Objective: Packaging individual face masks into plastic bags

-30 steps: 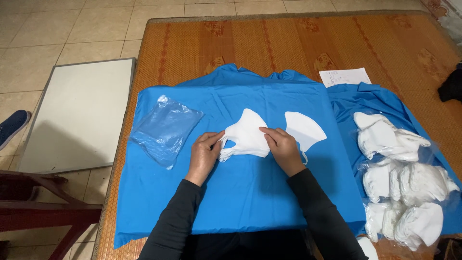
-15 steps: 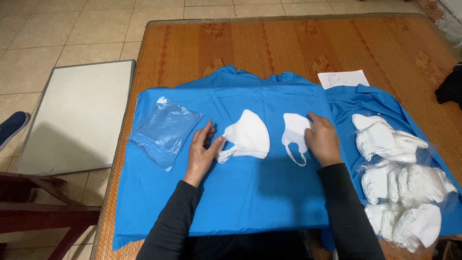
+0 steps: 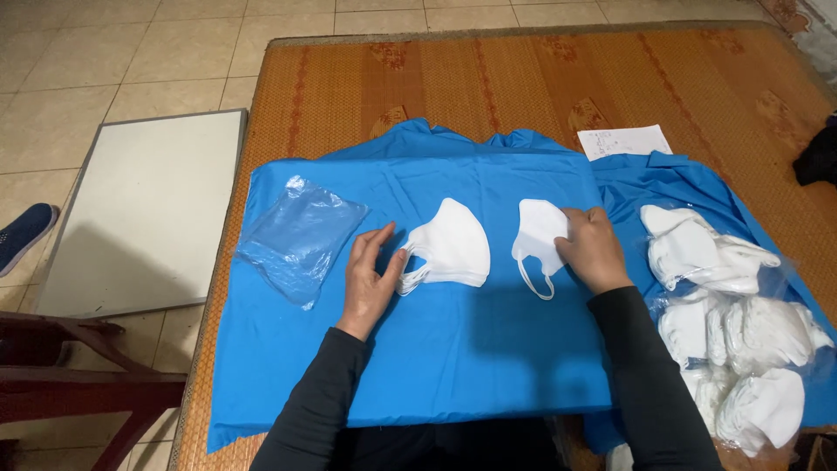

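My left hand [image 3: 370,275] lies flat and open on the bright blue cloth [image 3: 436,366], its fingertips resting against the ear-loop edge of a small stack of folded white fabric face masks [image 3: 449,249]. My right hand [image 3: 595,249] is spread over the right edge of a single white folded face mask [image 3: 539,237], pressing it down on the cloth just beside the stack; its ear loop hangs loose toward me. Neither hand is gripping anything. A crumpled clear plastic bag [image 3: 301,237] lies near my left hand, apparently with nothing in it, so I judge that nothing has gone into it so far. Well to my right, a large heap of loose white masks [image 3: 728,318] sits on clear plastic, so most of the sorting seems left. The cloth covers a woven orange-brown mat [image 3: 488,78].
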